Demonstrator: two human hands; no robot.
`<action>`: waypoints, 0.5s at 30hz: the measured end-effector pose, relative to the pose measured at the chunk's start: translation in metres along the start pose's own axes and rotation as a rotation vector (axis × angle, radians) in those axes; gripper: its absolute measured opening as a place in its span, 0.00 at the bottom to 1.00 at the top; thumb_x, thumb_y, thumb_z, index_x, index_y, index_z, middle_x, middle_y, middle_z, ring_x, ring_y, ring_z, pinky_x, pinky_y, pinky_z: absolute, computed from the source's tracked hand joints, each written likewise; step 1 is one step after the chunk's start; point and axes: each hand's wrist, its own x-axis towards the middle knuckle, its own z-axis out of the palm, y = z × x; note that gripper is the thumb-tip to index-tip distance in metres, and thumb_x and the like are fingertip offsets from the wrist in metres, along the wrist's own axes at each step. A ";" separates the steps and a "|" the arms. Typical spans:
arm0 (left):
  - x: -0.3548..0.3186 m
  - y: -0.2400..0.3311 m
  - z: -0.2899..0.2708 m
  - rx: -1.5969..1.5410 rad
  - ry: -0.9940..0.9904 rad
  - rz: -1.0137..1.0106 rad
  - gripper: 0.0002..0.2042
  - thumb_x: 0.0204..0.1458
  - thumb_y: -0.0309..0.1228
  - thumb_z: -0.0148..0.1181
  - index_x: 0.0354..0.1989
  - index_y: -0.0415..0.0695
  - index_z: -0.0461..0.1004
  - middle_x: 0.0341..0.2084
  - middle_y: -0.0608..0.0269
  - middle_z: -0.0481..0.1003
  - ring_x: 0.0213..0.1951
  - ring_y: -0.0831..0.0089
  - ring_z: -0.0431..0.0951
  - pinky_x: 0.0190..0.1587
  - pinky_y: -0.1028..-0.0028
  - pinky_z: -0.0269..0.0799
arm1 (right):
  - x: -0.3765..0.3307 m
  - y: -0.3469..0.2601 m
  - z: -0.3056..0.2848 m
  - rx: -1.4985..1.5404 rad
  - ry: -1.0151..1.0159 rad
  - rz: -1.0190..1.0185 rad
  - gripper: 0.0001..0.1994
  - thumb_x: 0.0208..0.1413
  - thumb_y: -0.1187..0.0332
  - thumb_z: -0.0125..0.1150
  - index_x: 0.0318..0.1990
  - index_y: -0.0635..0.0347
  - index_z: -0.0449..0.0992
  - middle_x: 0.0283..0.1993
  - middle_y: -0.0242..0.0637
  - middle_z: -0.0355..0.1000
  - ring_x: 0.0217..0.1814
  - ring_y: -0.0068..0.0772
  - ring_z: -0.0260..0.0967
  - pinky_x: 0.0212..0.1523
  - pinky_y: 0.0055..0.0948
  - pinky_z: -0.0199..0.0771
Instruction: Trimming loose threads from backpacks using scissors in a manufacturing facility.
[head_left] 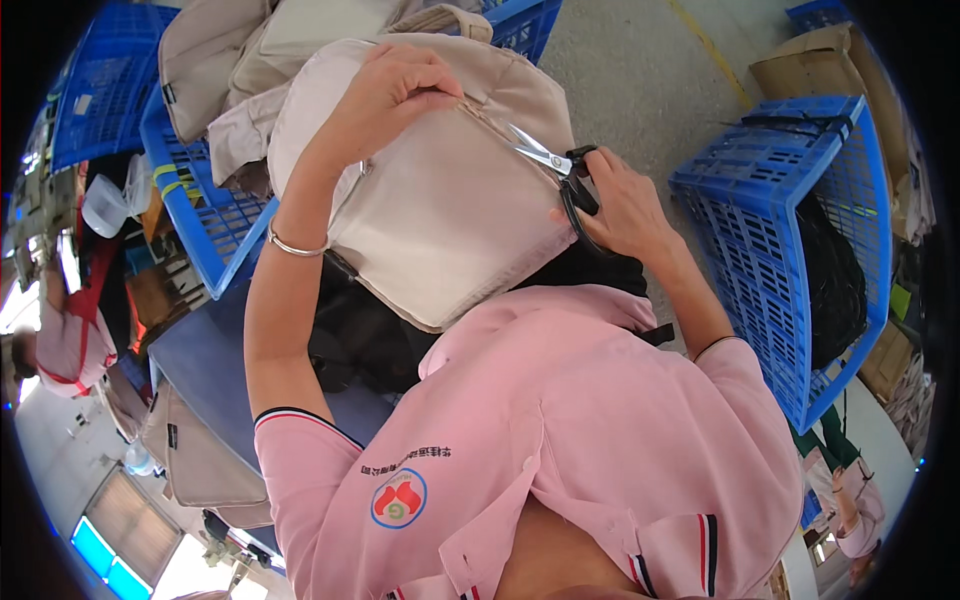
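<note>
A beige bag [450, 230] lies across the person's lap, the left hand [405, 85] pinching its fabric by a seam. At the bag's right edge, the right hand [625, 205] grips black-handled scissors [561, 164]. A blue crate [735, 215] stands right of the bag.

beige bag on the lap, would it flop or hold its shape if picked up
The beige bag would probably keep its outline somewhat, since its broad front panel lies fairly flat. It may still bend easily, as its cloth looks soft and slightly puckered along the seams. Rolling seems unlikely, given that broad front.
</note>
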 end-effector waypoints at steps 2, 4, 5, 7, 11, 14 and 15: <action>0.005 -0.005 -0.001 -0.015 -0.029 0.003 0.03 0.54 0.28 0.62 0.35 0.45 0.80 0.31 0.71 0.75 0.41 0.72 0.71 0.56 0.71 0.60 | 0.012 -0.006 -0.003 0.001 0.007 0.007 0.31 0.50 0.41 0.66 0.40 0.65 0.69 0.41 0.46 0.71 0.42 0.52 0.74 0.38 0.45 0.74; 0.008 -0.007 0.000 -0.015 -0.031 0.013 0.03 0.54 0.28 0.62 0.35 0.45 0.80 0.30 0.71 0.75 0.40 0.72 0.71 0.55 0.71 0.60 | 0.019 -0.008 0.002 0.000 0.007 0.022 0.31 0.49 0.41 0.66 0.39 0.65 0.68 0.40 0.46 0.71 0.40 0.52 0.74 0.36 0.45 0.74; 0.009 -0.008 0.000 -0.015 -0.027 0.022 0.03 0.54 0.28 0.62 0.35 0.45 0.80 0.30 0.71 0.75 0.40 0.73 0.71 0.54 0.72 0.60 | 0.021 -0.007 0.008 0.009 0.049 -0.007 0.30 0.50 0.42 0.67 0.39 0.64 0.69 0.39 0.45 0.72 0.37 0.52 0.74 0.34 0.46 0.73; 0.012 -0.015 0.000 -0.047 -0.022 0.002 0.03 0.54 0.27 0.62 0.35 0.44 0.80 0.29 0.70 0.75 0.39 0.73 0.71 0.53 0.72 0.60 | 0.027 0.000 0.016 0.015 0.091 -0.039 0.29 0.50 0.43 0.67 0.39 0.63 0.69 0.37 0.44 0.72 0.34 0.53 0.74 0.32 0.46 0.73; 0.020 -0.028 0.003 -0.109 -0.033 -0.021 0.03 0.53 0.26 0.62 0.34 0.43 0.79 0.28 0.69 0.74 0.36 0.73 0.70 0.48 0.73 0.62 | 0.034 0.009 0.033 0.039 0.128 -0.038 0.28 0.49 0.42 0.68 0.36 0.62 0.69 0.33 0.43 0.72 0.31 0.52 0.74 0.30 0.44 0.74; 0.025 -0.040 0.007 -0.100 -0.042 0.023 0.03 0.53 0.26 0.62 0.34 0.42 0.79 0.27 0.69 0.73 0.34 0.73 0.70 0.45 0.73 0.63 | 0.040 0.012 0.041 0.045 0.141 -0.016 0.30 0.48 0.41 0.68 0.35 0.63 0.70 0.32 0.43 0.72 0.32 0.51 0.75 0.31 0.43 0.74; 0.026 -0.043 0.008 -0.100 -0.044 0.020 0.03 0.53 0.26 0.62 0.34 0.42 0.79 0.27 0.69 0.73 0.34 0.73 0.70 0.45 0.73 0.63 | 0.044 0.013 0.043 0.053 0.130 0.002 0.30 0.48 0.41 0.68 0.35 0.63 0.69 0.33 0.43 0.72 0.33 0.51 0.75 0.31 0.44 0.74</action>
